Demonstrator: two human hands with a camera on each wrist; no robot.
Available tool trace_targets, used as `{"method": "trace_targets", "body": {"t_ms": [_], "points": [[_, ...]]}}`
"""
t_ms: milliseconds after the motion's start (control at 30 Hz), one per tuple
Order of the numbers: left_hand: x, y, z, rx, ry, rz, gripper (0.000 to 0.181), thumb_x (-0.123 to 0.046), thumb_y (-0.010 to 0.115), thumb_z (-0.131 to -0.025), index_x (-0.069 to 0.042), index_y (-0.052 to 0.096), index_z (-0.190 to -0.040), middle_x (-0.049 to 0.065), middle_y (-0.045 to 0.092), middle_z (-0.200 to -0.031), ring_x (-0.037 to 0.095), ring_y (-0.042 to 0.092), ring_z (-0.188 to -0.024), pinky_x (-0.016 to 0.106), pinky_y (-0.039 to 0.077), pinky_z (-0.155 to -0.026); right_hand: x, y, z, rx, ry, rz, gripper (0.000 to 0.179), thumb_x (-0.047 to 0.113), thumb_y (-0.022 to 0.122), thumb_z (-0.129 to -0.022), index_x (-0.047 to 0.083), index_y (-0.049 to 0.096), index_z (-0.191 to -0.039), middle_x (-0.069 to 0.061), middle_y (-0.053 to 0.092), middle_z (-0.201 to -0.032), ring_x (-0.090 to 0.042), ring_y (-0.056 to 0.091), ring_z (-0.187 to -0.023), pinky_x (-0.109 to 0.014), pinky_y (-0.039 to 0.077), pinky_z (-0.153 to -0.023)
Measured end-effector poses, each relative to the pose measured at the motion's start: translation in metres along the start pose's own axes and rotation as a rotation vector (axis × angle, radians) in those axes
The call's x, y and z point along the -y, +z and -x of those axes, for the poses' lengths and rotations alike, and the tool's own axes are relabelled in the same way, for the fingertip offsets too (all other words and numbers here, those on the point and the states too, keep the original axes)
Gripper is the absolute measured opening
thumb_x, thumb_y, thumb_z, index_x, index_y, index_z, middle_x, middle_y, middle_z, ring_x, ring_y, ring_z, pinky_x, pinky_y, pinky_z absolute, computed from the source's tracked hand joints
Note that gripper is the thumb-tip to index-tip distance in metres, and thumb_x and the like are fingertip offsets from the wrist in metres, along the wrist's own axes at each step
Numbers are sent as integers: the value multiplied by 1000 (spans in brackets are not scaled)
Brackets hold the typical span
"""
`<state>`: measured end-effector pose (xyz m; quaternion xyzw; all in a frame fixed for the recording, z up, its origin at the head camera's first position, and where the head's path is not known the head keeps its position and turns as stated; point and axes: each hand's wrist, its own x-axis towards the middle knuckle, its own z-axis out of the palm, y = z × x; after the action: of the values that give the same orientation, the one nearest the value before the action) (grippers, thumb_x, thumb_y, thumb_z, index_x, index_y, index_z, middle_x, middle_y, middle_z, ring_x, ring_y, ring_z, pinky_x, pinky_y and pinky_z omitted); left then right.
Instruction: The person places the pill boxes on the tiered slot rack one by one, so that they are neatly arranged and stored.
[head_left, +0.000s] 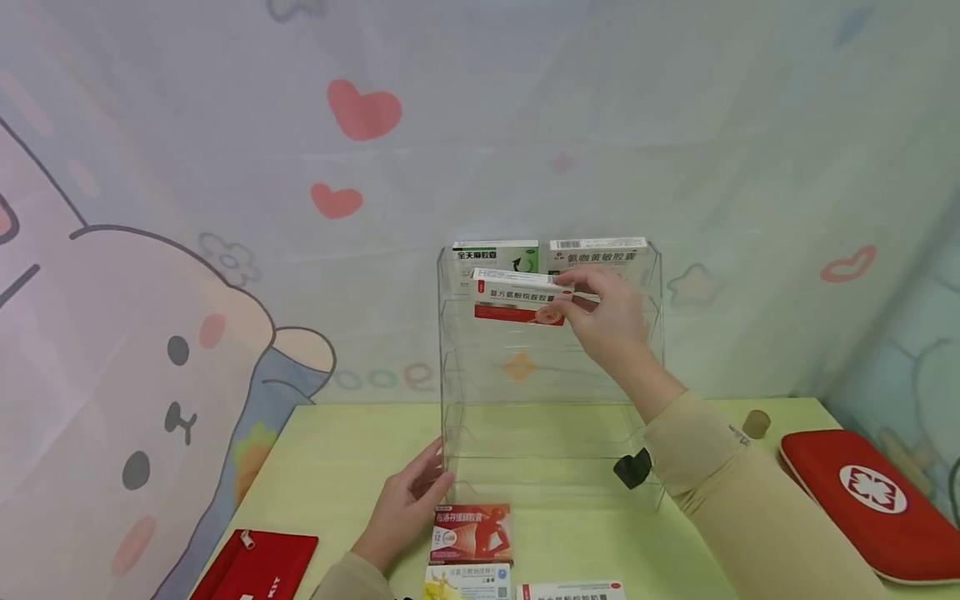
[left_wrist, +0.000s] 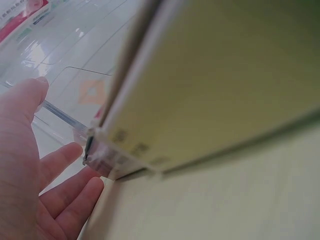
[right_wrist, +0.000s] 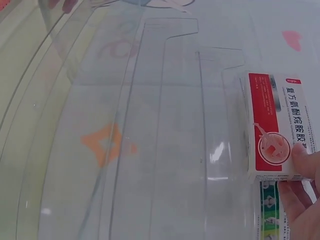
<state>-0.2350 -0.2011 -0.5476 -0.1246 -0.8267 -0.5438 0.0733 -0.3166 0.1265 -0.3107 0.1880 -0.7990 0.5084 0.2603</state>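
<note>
In the head view, my right hand [head_left: 611, 312] pinches the right end of a white and red medicine box [head_left: 517, 298] between thumb and fingers. The box is at the top tiers of a clear acrylic rack [head_left: 540, 425], slightly tilted, overlapping a green and white medicine box [head_left: 495, 252] and beside another white medicine box [head_left: 600, 254]. The right wrist view shows the held box's red band, with my thumb on its face. Low on the rack's left side, my left hand [head_left: 405, 504] holds the side edge, thumb and fingers on either side of it.
On the table [head_left: 360, 450] before the rack lie a red medicine box [head_left: 472, 533], a white and yellow box [head_left: 468, 582] and a partly cut-off white box [head_left: 573, 591]. A red pouch [head_left: 258, 567] lies left; a red first-aid case [head_left: 873, 500] lies right.
</note>
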Motion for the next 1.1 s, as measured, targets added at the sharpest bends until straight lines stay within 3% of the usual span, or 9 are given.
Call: {"method": "trace_targets", "body": {"t_ms": [233, 533, 800, 1100], "points": [[-1, -1, 2, -6, -11, -14, 61, -33, 74, -107, -29, 54, -165, 10, 77, -141, 21, 79, -122, 23, 60, -103, -4, 13, -4, 4, 30, -25, 29, -3, 81, -96, -2, 76, -125, -14, 67, -139, -32, 69, -128, -39, 63, -107], [-3, -2, 1, -7, -5, -11, 62, -30, 74, -108, -25, 53, -165, 12, 77, -140, 22, 79, -122, 22, 61, -102, -7, 23, -4, 26, 80, -8, 30, -1, 82, -96, 2, 76, -125, -12, 69, -135, -29, 70, -126, -38, 64, -105], [0, 1, 2, -16, -10, -8, 61, -31, 75, -107, -30, 54, -164, 11, 76, -143, 22, 79, -123, 22, 61, -102, -11, 31, 0, 50, 100, 19, 31, 3, 84, -96, 4, 76, -125, -12, 68, -140, -29, 72, -127, -36, 64, -105], [0, 3, 2, -17, -4, -12, 61, -32, 74, -107, -29, 54, -164, 9, 75, -146, 22, 78, -123, 23, 60, -102, -19, 34, 2, 67, 86, 8, 29, -3, 81, -96, 0, 76, -125, -13, 67, -142, -32, 71, -128, -38, 64, -107]]}}
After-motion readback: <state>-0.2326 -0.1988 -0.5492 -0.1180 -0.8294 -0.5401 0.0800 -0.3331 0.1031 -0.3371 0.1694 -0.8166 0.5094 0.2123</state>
